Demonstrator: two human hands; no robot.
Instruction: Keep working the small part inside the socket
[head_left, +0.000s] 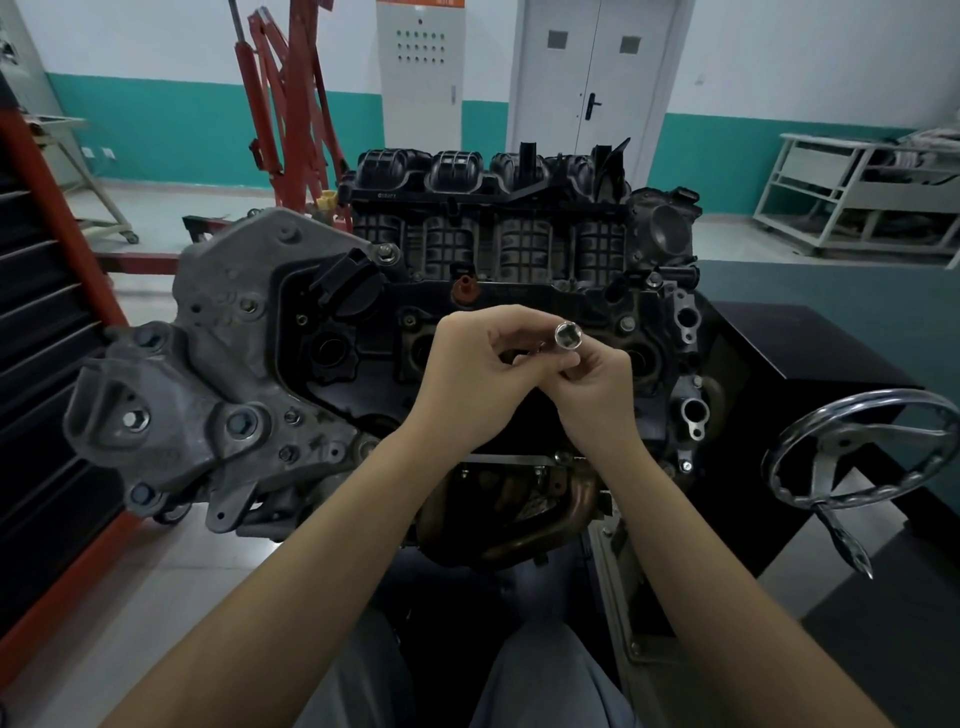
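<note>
Socket (567, 335) shank hidden btwn hands

I count two hands: the left hand (478, 364) and the right hand (597, 384), meeting in the middle. Together they pinch one shiny socket (567, 335). Under them sits one big engine (415, 332). At 12 o'clock on it I see four black humps (457, 169) in a row. At 4 o'clock is one silver wheel (862, 457). At 11 o'clock stands one red crane (283, 104). At 2 o'clock is one white rack (857, 192).
</note>
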